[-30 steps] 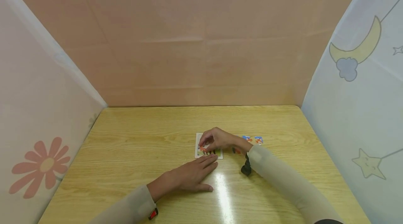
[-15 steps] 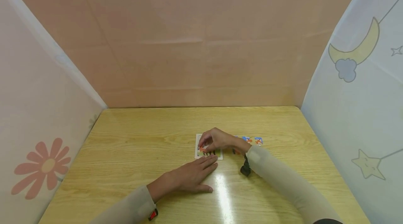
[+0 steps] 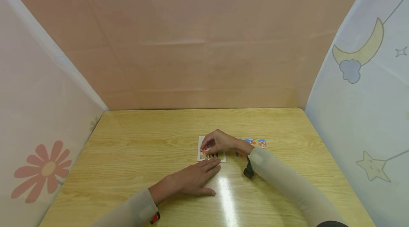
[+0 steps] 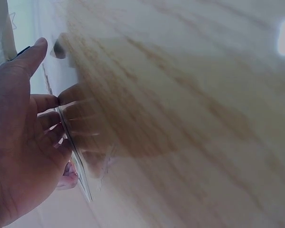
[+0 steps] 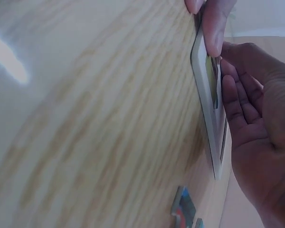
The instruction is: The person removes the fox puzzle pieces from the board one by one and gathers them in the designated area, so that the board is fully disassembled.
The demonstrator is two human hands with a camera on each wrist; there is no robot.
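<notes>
In the head view, a small puzzle tray (image 3: 199,150) with a pale rim lies flat near the table's middle, partly covered by both hands. My right hand (image 3: 221,141) reaches over it from the right, thumb and fingers pinching an orange puzzle piece (image 3: 204,151) at the tray's left side. Green and dark striped picture parts show along its lower edge. My left hand (image 3: 195,179) lies palm down, fingers straight, their tips touching the near rim. The right wrist view shows the tray edge (image 5: 203,90) from the side, under the right fingers.
Right of the tray lie several loose puzzle pieces (image 3: 262,143) in blue and orange, some partly behind the right wrist. One loose piece (image 5: 184,209) also appears low in the right wrist view. Cloth walls enclose the wooden table (image 3: 143,131) at the back and sides.
The head view has shifted very slightly. Both hands keep the same place at the tray, and the right fingers stay on the orange puzzle piece.
</notes>
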